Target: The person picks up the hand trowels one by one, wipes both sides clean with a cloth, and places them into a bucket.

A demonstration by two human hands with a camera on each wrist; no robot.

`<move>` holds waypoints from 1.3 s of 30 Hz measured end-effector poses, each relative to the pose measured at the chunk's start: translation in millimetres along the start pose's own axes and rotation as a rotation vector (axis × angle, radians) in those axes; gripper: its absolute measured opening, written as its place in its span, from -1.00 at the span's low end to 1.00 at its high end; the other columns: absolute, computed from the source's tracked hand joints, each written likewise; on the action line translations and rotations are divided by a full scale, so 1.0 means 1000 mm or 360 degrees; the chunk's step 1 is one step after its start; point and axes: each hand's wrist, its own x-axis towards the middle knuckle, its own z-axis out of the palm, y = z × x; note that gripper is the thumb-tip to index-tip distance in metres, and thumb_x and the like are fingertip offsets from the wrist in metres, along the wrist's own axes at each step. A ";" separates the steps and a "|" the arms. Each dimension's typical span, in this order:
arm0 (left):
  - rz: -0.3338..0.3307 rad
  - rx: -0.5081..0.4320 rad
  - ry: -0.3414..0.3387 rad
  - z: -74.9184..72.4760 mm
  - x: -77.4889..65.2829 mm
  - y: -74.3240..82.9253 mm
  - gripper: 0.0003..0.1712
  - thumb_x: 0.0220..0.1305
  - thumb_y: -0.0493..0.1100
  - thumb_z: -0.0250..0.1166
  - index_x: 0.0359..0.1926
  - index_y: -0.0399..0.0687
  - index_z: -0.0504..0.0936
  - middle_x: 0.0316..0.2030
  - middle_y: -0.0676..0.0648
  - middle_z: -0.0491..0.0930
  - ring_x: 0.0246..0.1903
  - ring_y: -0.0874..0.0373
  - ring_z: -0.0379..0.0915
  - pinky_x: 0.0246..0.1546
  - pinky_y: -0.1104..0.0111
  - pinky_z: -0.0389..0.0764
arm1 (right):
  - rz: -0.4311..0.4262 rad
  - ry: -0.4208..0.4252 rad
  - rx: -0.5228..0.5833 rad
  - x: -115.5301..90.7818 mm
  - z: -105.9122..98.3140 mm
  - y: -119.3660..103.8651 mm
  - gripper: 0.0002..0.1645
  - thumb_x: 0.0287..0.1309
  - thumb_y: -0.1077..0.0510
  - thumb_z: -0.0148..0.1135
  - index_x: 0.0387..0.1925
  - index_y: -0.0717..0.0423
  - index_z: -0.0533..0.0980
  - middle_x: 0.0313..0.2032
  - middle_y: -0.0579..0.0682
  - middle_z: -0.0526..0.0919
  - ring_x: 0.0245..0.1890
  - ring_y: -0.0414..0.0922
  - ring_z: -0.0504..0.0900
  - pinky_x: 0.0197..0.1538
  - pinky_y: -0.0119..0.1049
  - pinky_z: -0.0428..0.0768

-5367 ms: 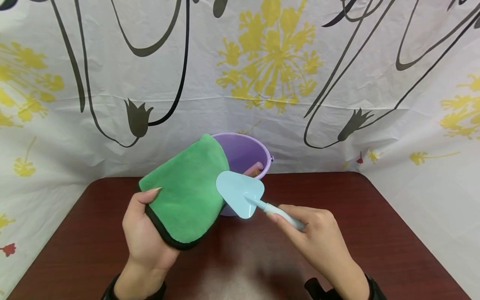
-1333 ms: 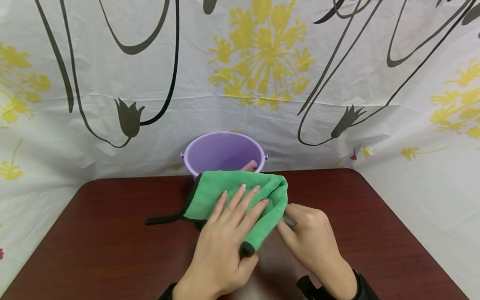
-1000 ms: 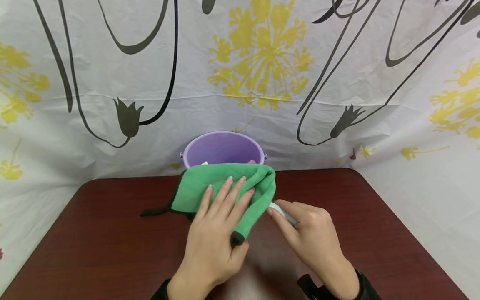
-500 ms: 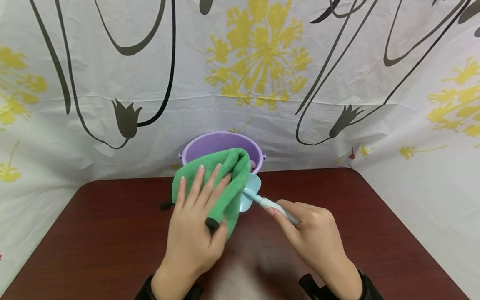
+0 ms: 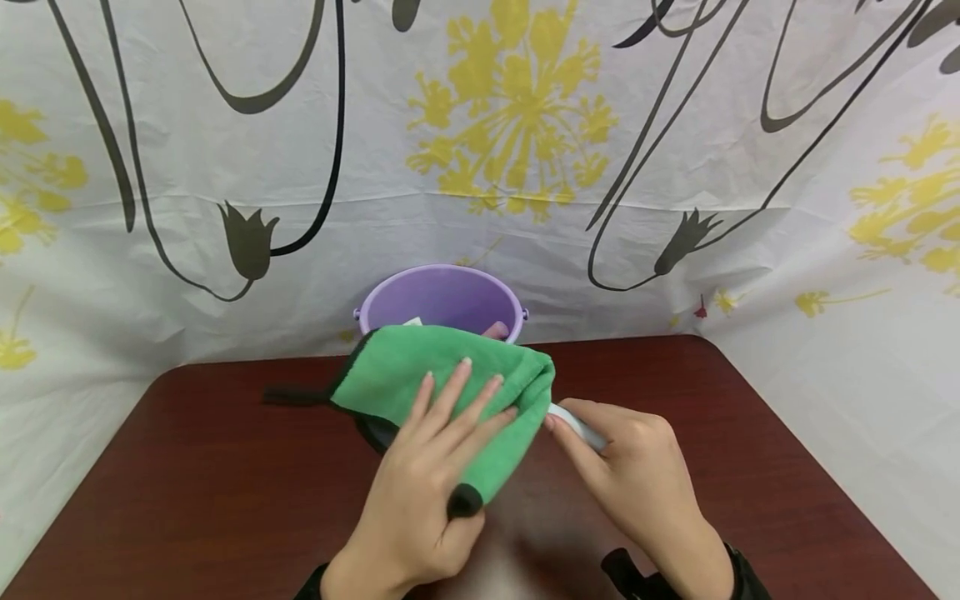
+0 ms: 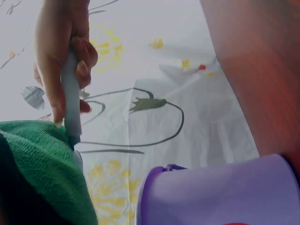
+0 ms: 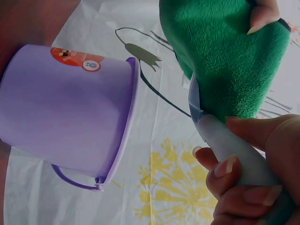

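A green cloth with black edging is draped over the blade of a light-blue toy shovel. My left hand holds the cloth, fingers spread over its top and thumb beneath; the thumb tip shows in the right wrist view. My right hand grips the pale shovel handle. Most of the blade is hidden by the cloth; a sliver of the blade shows in the right wrist view. Behind the cloth stands a purple bucket, apart from both hands in the wrist views.
A pink item and a whitish item show inside the bucket. The dark red-brown table has its far edge near the bucket, against a white patterned sheet. An orange-red sticker marks the bucket's side.
The left hand turned the cloth over onto the shovel, then slid it back and forth. Half a second ago part of the blade was uncovered; the cloth has since moved right over it.
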 end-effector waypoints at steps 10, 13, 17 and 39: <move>0.0225 0.0117 -0.0187 -0.018 0.004 -0.012 -0.08 -0.25 -0.10 0.02 0.33 0.07 0.53 0.39 0.02 0.47 0.47 -0.02 0.29 0.50 -0.04 0.20 | 0.0000 0.0030 0.0032 0.002 -0.001 0.001 -0.80 -0.06 0.25 0.54 -0.31 0.00 0.77 -0.41 -0.21 0.79 -0.51 -0.37 0.65 -0.38 -0.52 0.62; 0.0204 0.0178 -0.0160 -0.019 0.006 -0.016 -0.16 -0.20 -0.09 0.03 0.27 0.07 0.58 0.35 0.04 0.51 0.44 0.01 0.33 0.46 -0.08 0.25 | 0.0019 0.0030 0.0040 0.002 -0.001 0.000 -0.81 -0.05 0.22 0.55 -0.32 -0.02 0.77 -0.42 -0.22 0.78 -0.53 -0.39 0.61 -0.40 -0.54 0.59; 0.0113 0.0259 -0.0108 -0.018 0.007 -0.020 -0.25 -0.10 -0.06 0.03 0.22 0.07 0.62 0.33 0.05 0.54 0.43 0.02 0.35 0.44 -0.14 0.26 | 0.0092 -0.0003 0.0022 0.002 0.001 -0.002 -0.85 0.00 0.15 0.55 -0.32 -0.07 0.76 -0.48 -0.28 0.74 -0.57 -0.46 0.50 -0.47 -0.59 0.51; -0.0335 0.0215 -0.0011 -0.031 0.006 -0.021 -0.26 0.09 -0.11 0.09 0.39 0.16 0.49 0.46 0.06 0.37 0.52 -0.11 0.17 0.52 -0.20 0.09 | 0.0138 -0.0016 0.0052 0.001 -0.004 -0.003 -0.87 0.00 0.14 0.55 -0.40 -0.16 0.72 -0.62 -0.41 0.47 -0.65 -0.50 0.21 -0.58 -0.64 0.26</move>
